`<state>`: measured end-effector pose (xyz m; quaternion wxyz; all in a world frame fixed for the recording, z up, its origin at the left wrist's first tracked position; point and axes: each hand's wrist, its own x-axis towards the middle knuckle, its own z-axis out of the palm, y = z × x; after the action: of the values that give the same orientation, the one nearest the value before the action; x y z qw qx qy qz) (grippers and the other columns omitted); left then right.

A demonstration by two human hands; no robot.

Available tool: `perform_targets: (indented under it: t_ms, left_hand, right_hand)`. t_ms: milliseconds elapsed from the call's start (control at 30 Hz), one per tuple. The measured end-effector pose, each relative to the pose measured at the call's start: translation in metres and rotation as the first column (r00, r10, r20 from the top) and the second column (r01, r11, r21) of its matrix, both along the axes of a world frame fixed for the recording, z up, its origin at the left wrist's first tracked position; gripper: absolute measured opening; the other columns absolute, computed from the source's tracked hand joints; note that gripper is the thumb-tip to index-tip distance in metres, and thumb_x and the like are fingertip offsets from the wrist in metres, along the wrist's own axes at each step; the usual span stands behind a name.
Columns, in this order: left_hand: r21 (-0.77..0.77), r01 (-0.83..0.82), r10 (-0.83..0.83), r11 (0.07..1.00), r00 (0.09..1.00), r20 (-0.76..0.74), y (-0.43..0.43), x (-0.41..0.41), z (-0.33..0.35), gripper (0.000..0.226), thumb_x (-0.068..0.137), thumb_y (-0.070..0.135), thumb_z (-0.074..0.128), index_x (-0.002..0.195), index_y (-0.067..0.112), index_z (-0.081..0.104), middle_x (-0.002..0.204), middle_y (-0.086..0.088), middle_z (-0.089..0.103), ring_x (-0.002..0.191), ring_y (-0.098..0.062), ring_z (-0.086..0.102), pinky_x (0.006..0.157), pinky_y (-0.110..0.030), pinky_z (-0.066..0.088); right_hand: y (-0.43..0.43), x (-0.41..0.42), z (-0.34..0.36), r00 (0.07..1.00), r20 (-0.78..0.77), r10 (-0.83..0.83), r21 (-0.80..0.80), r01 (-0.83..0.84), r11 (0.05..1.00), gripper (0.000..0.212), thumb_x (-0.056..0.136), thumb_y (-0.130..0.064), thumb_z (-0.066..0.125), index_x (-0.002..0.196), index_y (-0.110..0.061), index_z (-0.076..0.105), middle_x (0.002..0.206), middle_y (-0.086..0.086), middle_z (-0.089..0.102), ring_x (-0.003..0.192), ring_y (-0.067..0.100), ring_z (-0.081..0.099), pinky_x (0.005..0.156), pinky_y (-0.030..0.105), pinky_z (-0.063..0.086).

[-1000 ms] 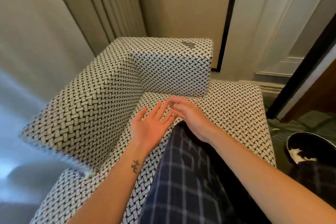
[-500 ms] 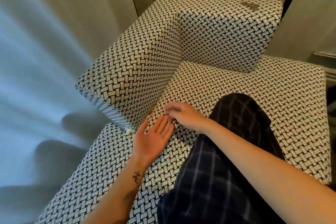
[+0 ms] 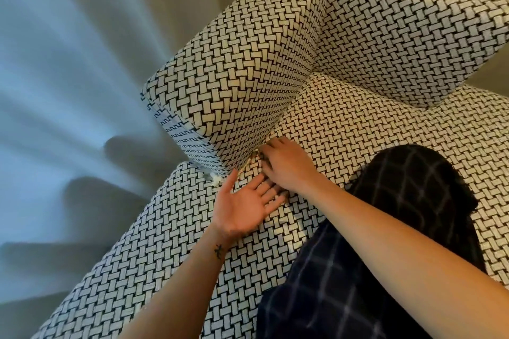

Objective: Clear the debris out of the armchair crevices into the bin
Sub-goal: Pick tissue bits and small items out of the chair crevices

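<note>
Your left hand (image 3: 242, 206) lies flat, palm up, on the armchair (image 3: 358, 124) seat; right hand (image 3: 286, 165) curls at crevice (image 3: 281, 116) debris (image 3: 262, 158), grip unclear.

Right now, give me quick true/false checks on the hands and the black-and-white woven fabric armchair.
1. The right hand's fingers are at the crevice between the black-and-white woven armrest and the seat cushion. True.
2. The left hand is a clenched fist. False: it is open, palm up, beside the right hand.
3. A bin stands on the seat cushion. False: no bin is in view.
4. A dark checked trouser leg lies on the seat cushion. True.
</note>
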<state>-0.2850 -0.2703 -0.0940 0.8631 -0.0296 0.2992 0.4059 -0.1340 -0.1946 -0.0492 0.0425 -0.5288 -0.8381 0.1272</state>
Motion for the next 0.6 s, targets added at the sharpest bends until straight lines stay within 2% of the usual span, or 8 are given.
perform_targets:
  t_ms: [67,167,267,367,467,600]
  left_hand:
    - [-0.014,0.003,-0.002,1.0,0.999,0.041,0.0,0.001,0.0,0.083,0.098,0.061,0.045,0.156,0.003,0.033,0.16,-0.021,0.037,0.15,-0.039,0.032,0.126,-0.056,0.015]
    - [-0.021,0.005,-0.004,1.0,0.998,0.065,0.003,0.0,-0.002,0.082,0.097,0.059,0.048,0.155,0.001,0.033,0.159,-0.022,0.039,0.149,-0.039,0.032,0.125,-0.057,0.014]
    - [0.017,0.035,-0.036,0.999,0.995,0.089,0.007,-0.002,-0.002,0.085,0.096,0.058,0.05,0.157,0.002,0.028,0.161,-0.022,0.035,0.151,-0.039,0.03,0.125,-0.058,0.016]
    - [0.048,0.048,-0.051,0.998,0.997,0.062,0.007,-0.004,-0.004,0.086,0.096,0.058,0.051,0.158,0.003,0.027,0.161,-0.022,0.035,0.15,-0.039,0.031,0.124,-0.057,0.019]
    - [0.056,0.048,-0.051,0.997,0.996,0.067,0.006,-0.003,-0.004,0.083,0.097,0.058,0.048,0.157,0.003,0.028,0.159,-0.023,0.038,0.149,-0.039,0.034,0.122,-0.058,0.026]
    - [0.057,0.039,-0.043,0.998,0.997,0.068,0.006,-0.001,-0.004,0.08,0.1,0.058,0.041,0.157,0.005,0.028,0.16,-0.022,0.036,0.15,-0.039,0.031,0.124,-0.059,0.02]
  right_hand:
    - [0.005,-0.008,-0.004,0.99,0.132,0.05,0.092,-0.063,0.994,0.04,0.101,-0.037,0.047,0.133,-0.017,0.061,0.132,0.006,0.058,0.122,0.029,0.05,0.097,0.043,0.044]
    - [0.014,-0.02,-0.009,0.98,0.189,0.063,0.123,-0.087,0.989,0.039,0.102,-0.041,0.045,0.124,-0.018,0.068,0.131,0.006,0.056,0.126,0.03,0.046,0.095,0.045,0.042]
    - [0.02,-0.023,-0.008,0.959,0.254,0.126,0.129,-0.163,0.978,0.038,0.103,-0.041,0.046,0.122,-0.018,0.069,0.127,0.006,0.059,0.124,0.028,0.05,0.09,0.044,0.046]
    - [0.022,-0.023,-0.002,0.93,0.294,0.22,0.171,-0.277,0.946,0.035,0.104,-0.037,0.046,0.121,-0.016,0.068,0.119,0.006,0.065,0.114,0.027,0.059,0.078,0.04,0.05]
    - [0.017,-0.018,0.003,0.94,0.247,0.235,0.196,-0.286,0.938,0.028,0.103,-0.034,0.048,0.116,-0.017,0.066,0.109,0.004,0.07,0.101,0.026,0.067,0.069,0.037,0.05]
    - [0.004,-0.003,0.004,0.983,0.021,0.18,0.185,-0.181,0.966,0.023,0.101,-0.034,0.053,0.102,-0.015,0.066,0.093,0.002,0.072,0.081,0.023,0.069,0.063,0.035,0.053]
